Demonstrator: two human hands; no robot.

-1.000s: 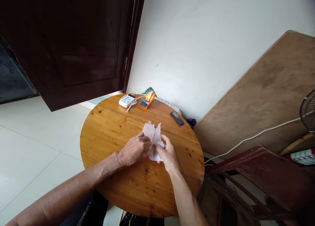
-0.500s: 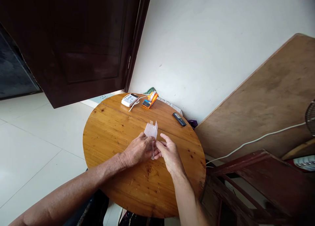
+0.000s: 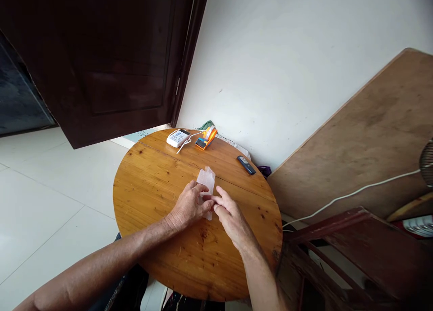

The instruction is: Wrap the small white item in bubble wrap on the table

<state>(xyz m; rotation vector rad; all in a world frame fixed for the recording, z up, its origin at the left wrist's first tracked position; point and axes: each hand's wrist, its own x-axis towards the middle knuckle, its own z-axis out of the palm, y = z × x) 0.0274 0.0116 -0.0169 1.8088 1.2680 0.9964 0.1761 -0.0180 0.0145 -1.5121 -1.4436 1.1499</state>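
Note:
A whitish, translucent sheet of wrap (image 3: pixel 206 178), perhaps bubble wrap, lies on the round wooden table (image 3: pixel 152 184), with a small strip of tan tape (image 3: pixel 210 170) at its far end. Over its near half is my left hand (image 3: pixel 190 203), its fingers bent onto the wrap and its thumb pointing right. My right hand (image 3: pixel 231 215) meets it at the right edge, thumb and fingers close to the left thumb, index finger raised apart. Both hands hide the sheet's middle; its near end pokes out below. Whether something lies inside the wrap I cannot tell.
Toward the table's far edge are a white device (image 3: pixel 178 138) with a cable, an orange tape dispenser (image 3: pixel 207 138) and a dark remote control (image 3: pixel 246 164). A dark door (image 3: pixel 125 76) stands behind left. On the right are a leaning board (image 3: pixel 355 135) and a reddish wooden chair (image 3: pixel 338 239).
The wrap's raised right edge has come down, so the sheet looks flatter and narrower. My left thumb has slid out to the right, and my right fingers have moved over the edge.

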